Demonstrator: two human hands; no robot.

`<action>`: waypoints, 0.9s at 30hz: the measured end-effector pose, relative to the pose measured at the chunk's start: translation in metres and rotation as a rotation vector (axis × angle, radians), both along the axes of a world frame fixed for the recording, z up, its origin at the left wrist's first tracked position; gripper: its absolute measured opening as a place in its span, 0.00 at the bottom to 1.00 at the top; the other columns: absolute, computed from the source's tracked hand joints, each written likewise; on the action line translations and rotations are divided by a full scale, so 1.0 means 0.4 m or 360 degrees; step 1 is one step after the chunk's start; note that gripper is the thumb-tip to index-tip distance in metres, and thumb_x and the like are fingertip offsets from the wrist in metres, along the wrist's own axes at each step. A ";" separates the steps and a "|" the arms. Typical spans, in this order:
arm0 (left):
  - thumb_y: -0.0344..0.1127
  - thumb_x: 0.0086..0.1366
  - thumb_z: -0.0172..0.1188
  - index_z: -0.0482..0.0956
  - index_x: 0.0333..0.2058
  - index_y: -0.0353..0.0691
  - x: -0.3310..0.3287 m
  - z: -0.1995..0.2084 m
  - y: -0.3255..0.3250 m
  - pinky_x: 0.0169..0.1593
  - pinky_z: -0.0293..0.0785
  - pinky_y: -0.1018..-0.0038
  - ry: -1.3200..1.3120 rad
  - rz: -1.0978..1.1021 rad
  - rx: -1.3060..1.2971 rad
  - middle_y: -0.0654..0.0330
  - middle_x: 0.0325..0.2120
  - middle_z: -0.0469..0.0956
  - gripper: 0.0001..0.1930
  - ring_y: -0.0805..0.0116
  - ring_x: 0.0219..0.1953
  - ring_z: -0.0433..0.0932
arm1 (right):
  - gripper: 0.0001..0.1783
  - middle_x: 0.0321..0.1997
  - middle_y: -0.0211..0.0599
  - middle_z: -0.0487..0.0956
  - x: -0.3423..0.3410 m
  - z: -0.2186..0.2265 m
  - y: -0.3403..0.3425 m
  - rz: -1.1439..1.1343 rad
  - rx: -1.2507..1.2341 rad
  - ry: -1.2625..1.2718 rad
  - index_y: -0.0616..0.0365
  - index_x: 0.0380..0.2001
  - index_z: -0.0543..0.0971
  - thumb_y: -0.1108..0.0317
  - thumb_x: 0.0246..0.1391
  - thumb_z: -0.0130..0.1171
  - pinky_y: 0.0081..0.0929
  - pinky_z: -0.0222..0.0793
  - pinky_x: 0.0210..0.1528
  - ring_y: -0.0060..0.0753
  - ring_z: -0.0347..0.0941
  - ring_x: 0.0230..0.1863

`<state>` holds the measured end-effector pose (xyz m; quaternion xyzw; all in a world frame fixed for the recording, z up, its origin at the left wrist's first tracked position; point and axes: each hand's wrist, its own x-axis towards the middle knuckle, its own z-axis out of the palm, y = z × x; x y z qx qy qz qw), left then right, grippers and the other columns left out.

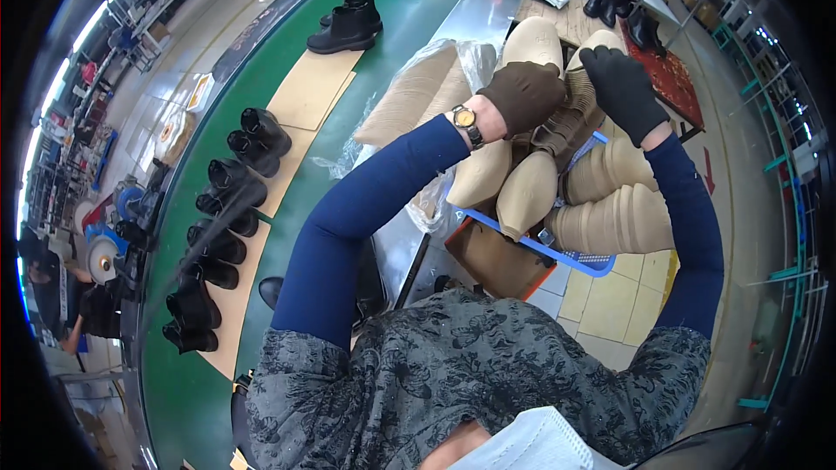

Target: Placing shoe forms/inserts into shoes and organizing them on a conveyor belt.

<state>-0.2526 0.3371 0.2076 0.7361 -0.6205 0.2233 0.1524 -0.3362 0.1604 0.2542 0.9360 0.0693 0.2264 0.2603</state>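
My left hand point(524, 97), in a dark brown glove with a watch at the wrist, is closed over stacked beige insoles. Its fingertips are hidden, so what it grips cannot be told. Beyond its knuckles a broad beige insole point(533, 42) sticks out. My right hand point(620, 87), gloved in black, is closed with its fingertips at the edge of another beige insole point(601, 39). Below both hands a blue plastic basket point(592, 266) holds several nested stacks of insoles point(601, 224). Left of my left hand, more insoles point(409, 97) lie in clear plastic wrap on the metal surface.
A green conveyor belt point(209, 387) runs along my left, carrying black boots point(218, 244) on tan cardboard sheets point(305, 87). An open brown box point(496, 257) sits below the basket. Dark shoes stand on a red-topped table point(670, 78) at far right. A person works far left.
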 end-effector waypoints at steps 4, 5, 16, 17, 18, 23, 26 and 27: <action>0.33 0.54 0.55 0.77 0.27 0.38 -0.009 0.016 -0.019 0.29 0.75 0.63 0.0052 0.0128 -0.0150 0.53 0.27 0.75 0.06 0.54 0.26 0.79 | 0.11 0.30 0.35 0.74 0.006 0.006 -0.010 -0.0040 -0.0191 -0.0247 0.54 0.35 0.71 0.74 0.44 0.54 0.33 0.75 0.27 0.37 0.77 0.31; 0.34 0.54 0.56 0.75 0.28 0.36 -0.011 0.038 -0.010 0.27 0.75 0.63 0.0012 0.0102 -0.0309 0.51 0.29 0.76 0.07 0.54 0.25 0.79 | 0.11 0.29 0.35 0.74 -0.002 -0.004 -0.002 -0.0134 -0.0132 -0.0210 0.54 0.34 0.71 0.75 0.44 0.54 0.33 0.75 0.27 0.38 0.77 0.32; 0.30 0.64 0.48 0.77 0.34 0.34 0.072 0.090 0.105 0.30 0.75 0.76 0.1233 -0.0307 -0.1771 0.54 0.23 0.80 0.09 0.66 0.24 0.80 | 0.08 0.30 0.36 0.75 0.005 0.006 -0.035 -0.0291 -0.0176 -0.0349 0.52 0.35 0.71 0.72 0.49 0.50 0.34 0.73 0.24 0.38 0.77 0.29; 0.30 0.64 0.49 0.79 0.34 0.35 0.122 0.079 0.160 0.30 0.74 0.79 0.0278 -0.0100 -0.1675 0.57 0.23 0.80 0.10 0.72 0.25 0.79 | 0.09 0.29 0.37 0.75 0.020 0.034 -0.038 -0.0267 -0.0196 -0.0488 0.52 0.36 0.72 0.72 0.50 0.48 0.35 0.72 0.25 0.39 0.77 0.29; 0.33 0.66 0.49 0.80 0.35 0.35 0.112 0.095 0.224 0.30 0.73 0.80 0.0099 0.0127 -0.1646 0.59 0.25 0.81 0.11 0.77 0.25 0.78 | 0.10 0.29 0.38 0.76 0.028 0.060 -0.037 -0.0256 -0.0203 -0.0614 0.52 0.38 0.73 0.73 0.50 0.47 0.37 0.72 0.26 0.41 0.76 0.29; 0.29 0.60 0.61 0.73 0.47 0.30 0.028 0.087 0.529 0.42 0.75 0.76 0.1223 0.0013 -0.2454 0.57 0.39 0.79 0.16 0.71 0.40 0.77 | 0.16 0.35 0.39 0.77 0.018 0.145 0.246 0.0885 0.0392 -0.0653 0.52 0.44 0.73 0.73 0.50 0.50 0.34 0.72 0.32 0.42 0.76 0.31; 0.25 0.60 0.59 0.81 0.36 0.33 -0.011 -0.030 0.766 0.41 0.75 0.76 0.0517 0.0743 -0.1983 0.49 0.53 0.69 0.06 0.68 0.42 0.77 | 0.16 0.37 0.44 0.79 0.075 0.040 0.441 0.1303 0.0888 -0.0322 0.54 0.43 0.75 0.74 0.48 0.52 0.36 0.72 0.38 0.48 0.76 0.36; 0.21 0.58 0.59 0.79 0.41 0.34 -0.020 -0.094 0.888 0.46 0.74 0.75 0.0594 0.1134 -0.1705 0.52 0.61 0.58 0.11 0.67 0.47 0.75 | 0.15 0.36 0.44 0.79 0.099 -0.014 0.515 0.1439 0.1044 -0.0156 0.54 0.42 0.75 0.75 0.48 0.52 0.37 0.72 0.38 0.48 0.76 0.36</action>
